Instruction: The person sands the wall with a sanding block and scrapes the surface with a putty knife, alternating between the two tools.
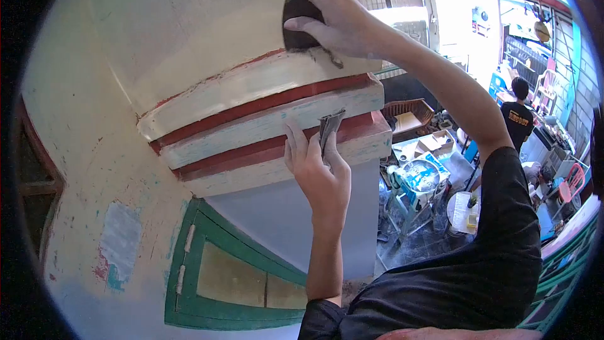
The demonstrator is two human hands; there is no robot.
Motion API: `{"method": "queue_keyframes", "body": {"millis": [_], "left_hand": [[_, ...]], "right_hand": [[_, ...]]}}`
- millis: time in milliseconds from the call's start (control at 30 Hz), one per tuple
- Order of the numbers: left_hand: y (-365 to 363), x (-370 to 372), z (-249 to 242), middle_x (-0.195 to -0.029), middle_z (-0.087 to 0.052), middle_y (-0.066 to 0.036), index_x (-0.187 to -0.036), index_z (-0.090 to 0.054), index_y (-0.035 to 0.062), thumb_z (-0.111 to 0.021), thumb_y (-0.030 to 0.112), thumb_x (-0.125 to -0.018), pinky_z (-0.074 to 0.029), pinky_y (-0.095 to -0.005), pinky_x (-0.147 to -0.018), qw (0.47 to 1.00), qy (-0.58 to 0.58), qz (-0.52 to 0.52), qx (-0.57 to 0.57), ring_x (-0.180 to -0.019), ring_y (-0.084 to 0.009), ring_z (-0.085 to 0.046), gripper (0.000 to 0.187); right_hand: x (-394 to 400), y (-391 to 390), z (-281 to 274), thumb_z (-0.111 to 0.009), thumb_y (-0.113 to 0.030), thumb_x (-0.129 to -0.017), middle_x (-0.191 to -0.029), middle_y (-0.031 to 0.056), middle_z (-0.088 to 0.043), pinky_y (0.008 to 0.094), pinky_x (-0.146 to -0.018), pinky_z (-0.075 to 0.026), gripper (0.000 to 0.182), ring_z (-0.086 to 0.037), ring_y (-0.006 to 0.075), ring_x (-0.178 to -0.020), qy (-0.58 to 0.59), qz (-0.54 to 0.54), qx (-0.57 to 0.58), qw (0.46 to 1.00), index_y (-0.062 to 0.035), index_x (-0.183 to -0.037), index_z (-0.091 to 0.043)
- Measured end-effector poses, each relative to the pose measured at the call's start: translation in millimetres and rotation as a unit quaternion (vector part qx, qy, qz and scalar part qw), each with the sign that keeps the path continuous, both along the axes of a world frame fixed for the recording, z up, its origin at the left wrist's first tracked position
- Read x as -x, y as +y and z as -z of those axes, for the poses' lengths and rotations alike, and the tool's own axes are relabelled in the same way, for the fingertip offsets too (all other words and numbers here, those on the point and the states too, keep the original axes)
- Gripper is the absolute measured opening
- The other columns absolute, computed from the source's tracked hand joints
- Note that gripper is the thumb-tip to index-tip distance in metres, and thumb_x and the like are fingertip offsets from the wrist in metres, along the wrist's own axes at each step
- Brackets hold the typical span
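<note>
My right hand [333, 22], raised at the top, is closed around a scraper with a wide dark blade [300, 20]; its pale handle points up. The blade's edge meets the upper wall just above the top ledge [251, 85]. Lower down, my left hand [318, 167] holds a folded grey piece [328, 127], perhaps sandpaper, between its fingers. Its other fingertips touch the white band [226, 129] of the stepped moulding. Red stripes [214, 158] run between the white bands, and dark residue hangs by the blade.
Below the moulding is a green-framed door or window [185, 264]. At right, far below, stand a cluttered table [418, 179], a wicker basket [409, 116], a pink chair [571, 182] and a person in a black shirt [518, 123].
</note>
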State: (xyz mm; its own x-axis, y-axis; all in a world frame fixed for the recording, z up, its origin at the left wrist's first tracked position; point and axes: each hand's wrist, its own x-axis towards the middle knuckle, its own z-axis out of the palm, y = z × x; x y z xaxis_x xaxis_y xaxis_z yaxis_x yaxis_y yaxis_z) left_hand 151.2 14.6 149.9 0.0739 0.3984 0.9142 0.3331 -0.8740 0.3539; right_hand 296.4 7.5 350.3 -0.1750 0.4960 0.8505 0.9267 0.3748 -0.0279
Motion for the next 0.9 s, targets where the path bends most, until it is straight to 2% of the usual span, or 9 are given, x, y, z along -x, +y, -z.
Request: {"method": "queue_keyframes", "body": {"millis": [167, 233, 267, 367, 400, 500, 633, 833, 900], "left_hand": [[-0.8, 4.0, 1.3, -0.142, -0.047, -0.043, -0.103, -0.071, -0.0061, -0.062, 0.007, -0.096, -0.034, -0.0607, -0.111, 1.000, -0.002, -0.009, 0.007, -0.137, -0.0550, -0.043, 0.018], [-2.0, 7.6, 1.9, -0.142, -0.047, -0.042, -0.103, -0.071, -0.0063, -0.062, 0.008, -0.096, -0.034, -0.0604, -0.112, 1.000, 0.002, -0.014, 0.017, -0.138, -0.0544, -0.043, 0.018], [-1.5, 8.4, 2.4, -0.142, -0.047, -0.042, -0.103, -0.071, -0.0063, -0.062, 0.008, -0.096, -0.034, -0.0604, -0.112, 1.000, 0.002, -0.016, 0.018, -0.138, -0.0544, -0.043, 0.018], [1.4, 5.8, 1.5, -0.143, -0.047, -0.042, -0.101, -0.072, -0.0057, -0.062, 0.009, -0.096, -0.034, -0.0604, -0.112, 0.999, 0.000, -0.022, 0.026, -0.138, -0.0541, -0.043, 0.018], [2.1, 5.0, 1.1, -0.143, -0.047, -0.041, -0.102, -0.072, -0.0053, -0.062, 0.009, -0.096, -0.034, -0.0603, -0.112, 1.000, -0.005, -0.015, 0.026, -0.138, -0.0540, -0.043, 0.018], [3.5, 5.8, 2.4, -0.143, -0.049, -0.040, -0.104, -0.073, -0.0057, -0.062, 0.010, -0.097, -0.035, -0.0596, -0.112, 1.000, -0.001, -0.015, 0.021, -0.138, -0.0532, -0.044, 0.020], [0.9, 10.1, 2.0, -0.142, -0.052, -0.037, -0.106, -0.072, -0.0083, -0.061, 0.010, -0.098, -0.035, -0.0582, -0.114, 1.000, 0.003, -0.029, 0.011, -0.138, -0.0514, -0.046, 0.023], [3.8, 5.1, 1.4, -0.141, -0.055, -0.034, -0.110, -0.070, -0.0120, -0.060, 0.007, -0.097, -0.043, -0.0522, -0.111, 0.999, -0.040, 0.014, 0.010, -0.136, -0.0469, -0.050, 0.025], [3.5, 5.8, 2.2, -0.141, -0.056, -0.033, -0.112, -0.070, -0.0118, -0.060, 0.006, -0.097, -0.044, -0.0510, -0.110, 0.999, -0.042, 0.022, 0.006, -0.136, -0.0461, -0.051, 0.025]], "right_hand": [[-5.8, 6.1, -6.1, -0.068, -0.028, -0.098, -0.095, 0.0217, -0.074, 0.0380, -0.080, -0.059, 0.039, -0.075, 0.0301, -0.089, 0.019, -0.056, -0.056, 0.997, 0.0070, -0.115, -0.063], [-6.0, 6.6, -8.6, -0.069, -0.027, -0.097, -0.091, 0.0221, -0.073, 0.0367, -0.077, -0.059, 0.039, -0.075, 0.0288, -0.085, 0.012, 0.027, -0.036, 0.999, 0.0083, -0.112, -0.062], [-4.7, 7.9, -6.9, -0.069, -0.027, -0.097, -0.091, 0.0221, -0.073, 0.0367, -0.077, -0.059, 0.039, -0.075, 0.0288, -0.085, 0.012, 0.025, -0.035, 0.999, 0.0083, -0.112, -0.062], [7.5, 6.6, -3.5, -0.069, -0.029, -0.098, -0.090, 0.0231, -0.073, 0.0399, -0.076, -0.058, 0.038, -0.074, 0.0315, -0.083, -0.026, -0.015, -0.043, 0.999, 0.0074, -0.109, -0.062], [13.8, 10.4, -1.3, -0.069, -0.031, -0.097, -0.090, 0.0235, -0.073, 0.0409, -0.076, -0.057, 0.040, -0.074, 0.0320, -0.082, -0.006, -0.050, -0.037, 0.998, 0.0069, -0.107, -0.064], [18.0, 1.3, -2.2, -0.067, -0.027, -0.098, -0.089, 0.0258, -0.072, 0.0450, -0.076, -0.057, 0.036, -0.072, 0.0359, -0.080, 0.006, -0.055, -0.032, 0.998, 0.0072, -0.108, -0.061], [0.6, 17.9, -4.2, -0.065, -0.026, -0.099, -0.085, 0.0246, -0.071, 0.0458, -0.074, -0.057, 0.035, -0.073, 0.0341, -0.079, 0.003, -0.017, -0.057, 0.998, 0.0071, -0.108, -0.061], [9.0, 19.6, 5.4, -0.067, -0.027, -0.098, -0.082, 0.0230, -0.071, 0.0426, -0.074, -0.057, 0.036, -0.072, 0.0337, -0.075, -0.020, -0.045, -0.075, 0.996, 0.0035, -0.117, -0.061], [-1.5, 9.2, 7.5, -0.067, -0.027, -0.098, -0.081, 0.0196, -0.071, 0.0439, -0.070, -0.056, 0.033, -0.071, 0.0337, -0.073, -0.008, -0.079, -0.163, 0.984, 0.0030, -0.111, -0.062]]}}
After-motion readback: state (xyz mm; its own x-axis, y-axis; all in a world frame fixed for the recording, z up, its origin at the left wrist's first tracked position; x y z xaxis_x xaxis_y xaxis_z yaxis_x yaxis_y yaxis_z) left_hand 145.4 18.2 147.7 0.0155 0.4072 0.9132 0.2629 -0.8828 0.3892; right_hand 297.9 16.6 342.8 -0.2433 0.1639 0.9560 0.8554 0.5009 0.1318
